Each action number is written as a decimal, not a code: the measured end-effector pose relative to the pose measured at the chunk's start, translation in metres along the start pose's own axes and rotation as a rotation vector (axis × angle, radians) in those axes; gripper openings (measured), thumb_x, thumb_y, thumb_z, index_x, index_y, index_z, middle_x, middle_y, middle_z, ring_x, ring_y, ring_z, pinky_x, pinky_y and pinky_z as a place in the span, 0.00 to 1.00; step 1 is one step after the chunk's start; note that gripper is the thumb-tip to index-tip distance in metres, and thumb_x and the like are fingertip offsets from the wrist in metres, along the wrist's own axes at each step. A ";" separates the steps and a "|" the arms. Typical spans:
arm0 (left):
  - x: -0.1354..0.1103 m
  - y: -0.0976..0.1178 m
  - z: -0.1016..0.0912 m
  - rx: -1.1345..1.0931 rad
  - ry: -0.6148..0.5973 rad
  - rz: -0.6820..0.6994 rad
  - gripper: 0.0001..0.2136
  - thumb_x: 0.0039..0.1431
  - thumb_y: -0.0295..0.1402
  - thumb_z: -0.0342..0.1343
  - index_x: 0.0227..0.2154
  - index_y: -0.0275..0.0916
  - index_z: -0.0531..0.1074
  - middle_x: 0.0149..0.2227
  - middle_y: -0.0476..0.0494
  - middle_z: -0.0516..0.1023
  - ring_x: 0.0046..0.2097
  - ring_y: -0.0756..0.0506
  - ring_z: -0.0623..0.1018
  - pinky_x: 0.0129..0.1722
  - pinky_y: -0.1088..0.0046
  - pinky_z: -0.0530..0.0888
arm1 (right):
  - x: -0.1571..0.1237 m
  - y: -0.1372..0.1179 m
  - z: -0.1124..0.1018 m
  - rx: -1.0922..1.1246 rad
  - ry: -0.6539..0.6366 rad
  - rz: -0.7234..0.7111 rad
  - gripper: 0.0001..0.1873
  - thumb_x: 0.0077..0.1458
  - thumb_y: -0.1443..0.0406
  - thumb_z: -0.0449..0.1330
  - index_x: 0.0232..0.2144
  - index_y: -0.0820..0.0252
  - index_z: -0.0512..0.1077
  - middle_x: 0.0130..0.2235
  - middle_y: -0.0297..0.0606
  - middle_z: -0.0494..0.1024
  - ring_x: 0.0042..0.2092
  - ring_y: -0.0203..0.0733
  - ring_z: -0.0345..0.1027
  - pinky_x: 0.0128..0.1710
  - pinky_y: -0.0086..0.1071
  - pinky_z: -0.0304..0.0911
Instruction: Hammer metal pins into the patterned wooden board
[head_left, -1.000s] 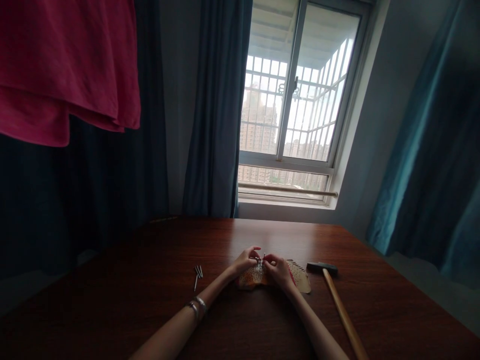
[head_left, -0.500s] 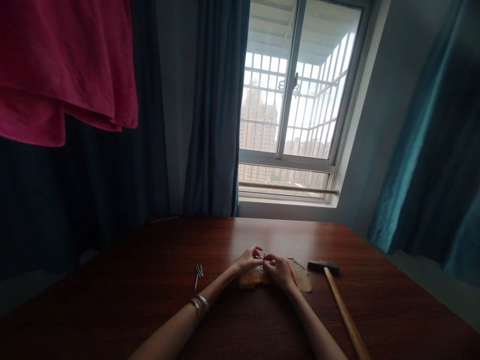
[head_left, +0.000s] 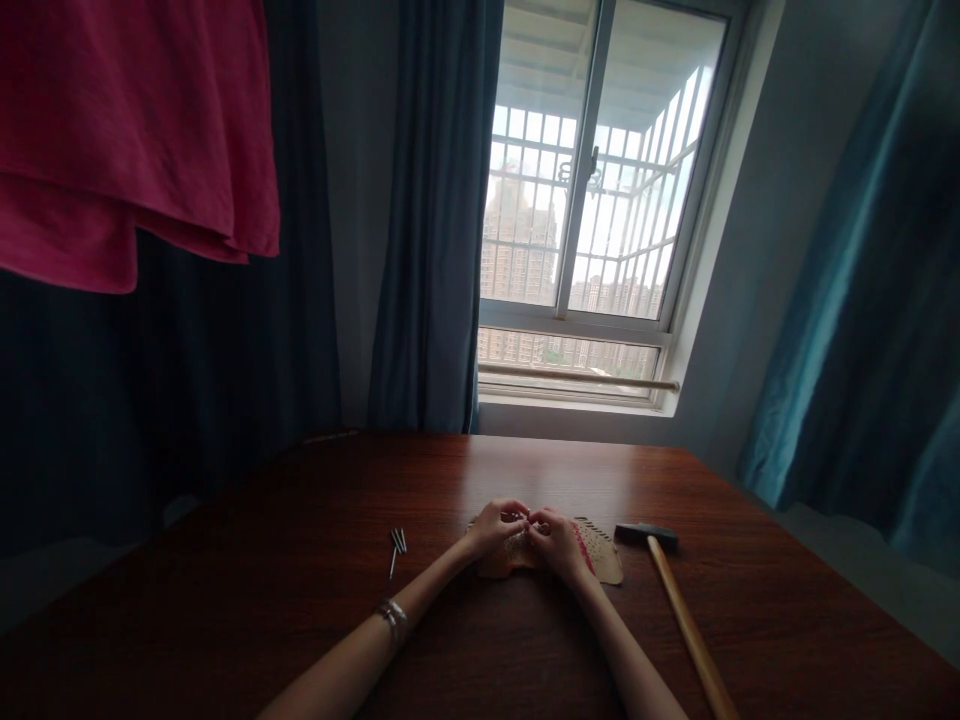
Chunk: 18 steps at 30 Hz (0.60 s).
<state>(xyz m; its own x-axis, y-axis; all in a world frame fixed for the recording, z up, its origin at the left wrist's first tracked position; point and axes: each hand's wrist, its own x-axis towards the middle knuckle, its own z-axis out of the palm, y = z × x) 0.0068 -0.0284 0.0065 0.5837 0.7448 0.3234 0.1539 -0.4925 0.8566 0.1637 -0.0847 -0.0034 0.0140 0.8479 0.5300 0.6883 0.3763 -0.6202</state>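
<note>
My left hand [head_left: 498, 528] and my right hand [head_left: 553, 542] meet at their fingertips over a flat tan piece [head_left: 606, 562] on the table. Small holes and a row of slits mark this piece, and a red strip [head_left: 583, 545] crosses it beside my right hand. Both hands are closed in a pinch. What lies between the fingertips is too small and too hidden to name. The middle of the tan piece is covered by my hands. Two silvery bracelets [head_left: 391, 615] circle my left wrist.
On the brown wooden table [head_left: 300, 600], several thin metal rods [head_left: 397, 545] lie left of my hands. A hammer [head_left: 690, 630] with a dark head and wooden handle lies to the right. Behind are a window [head_left: 577, 230] and blue curtains [head_left: 435, 220]; a pink cloth [head_left: 150, 130] hangs upper left.
A thin upright dark object showed at my right fingertips before and is now hidden. My left fingers have come down and closed in against the right ones.
</note>
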 end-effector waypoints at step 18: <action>0.006 -0.002 0.002 0.048 0.015 -0.008 0.11 0.47 0.38 0.57 0.29 0.34 0.74 0.30 0.45 0.76 0.33 0.48 0.73 0.34 0.76 0.69 | -0.002 0.000 -0.001 0.023 -0.002 0.033 0.07 0.47 0.65 0.55 0.24 0.56 0.74 0.29 0.33 0.73 0.30 0.35 0.66 0.31 0.27 0.59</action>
<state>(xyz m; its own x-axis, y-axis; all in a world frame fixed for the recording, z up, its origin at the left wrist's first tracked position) 0.0119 -0.0243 0.0061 0.5705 0.7551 0.3230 0.1967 -0.5075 0.8389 0.1643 -0.0862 -0.0042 0.0349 0.8610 0.5074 0.6708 0.3562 -0.6505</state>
